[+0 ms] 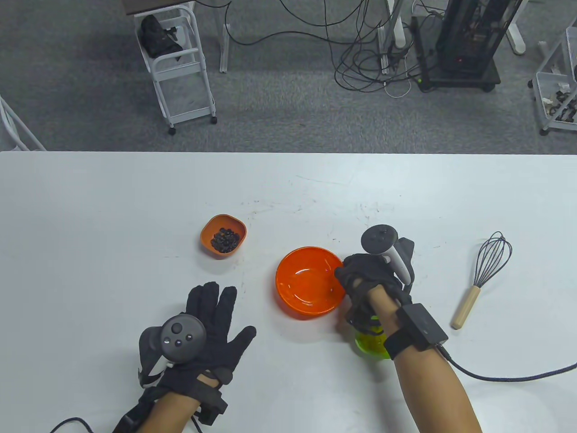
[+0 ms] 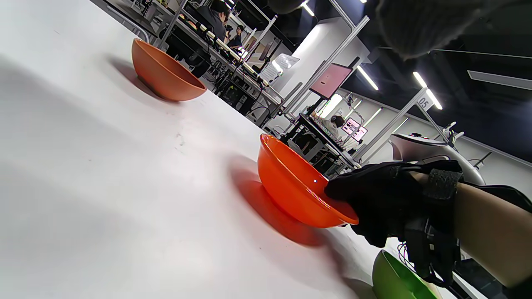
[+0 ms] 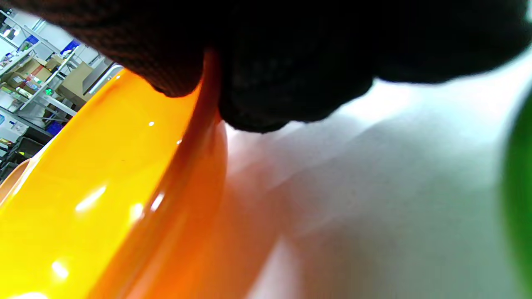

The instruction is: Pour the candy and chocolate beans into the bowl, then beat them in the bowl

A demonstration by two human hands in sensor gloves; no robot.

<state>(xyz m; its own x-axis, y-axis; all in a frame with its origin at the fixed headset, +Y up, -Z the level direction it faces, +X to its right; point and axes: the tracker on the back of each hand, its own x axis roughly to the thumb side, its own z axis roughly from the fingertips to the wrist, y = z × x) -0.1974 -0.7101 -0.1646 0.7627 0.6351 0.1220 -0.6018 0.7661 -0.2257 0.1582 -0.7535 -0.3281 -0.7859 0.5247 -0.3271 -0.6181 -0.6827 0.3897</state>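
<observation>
An empty large orange bowl (image 1: 293, 295) stands mid-table. My right hand (image 1: 346, 276) pinches its right rim; in the right wrist view gloved fingertips (image 3: 266, 91) sit on both sides of the rim of the bowl (image 3: 104, 187). A small orange bowl (image 1: 211, 229) holding dark chocolate beans (image 1: 225, 240) stands to the far left of it. A green bowl (image 1: 370, 346) lies mostly hidden under my right wrist; its contents are out of sight. My left hand (image 1: 220, 309) lies flat on the table with fingers spread, holding nothing.
A whisk (image 1: 482, 279) with a wooden handle lies at the right, wires pointing away. The left wrist view shows the large bowl (image 2: 291, 187), the small bowl (image 2: 162, 74), the green bowl (image 2: 395, 278) and my right hand (image 2: 374, 199). Carts and cables stand beyond the table's far edge.
</observation>
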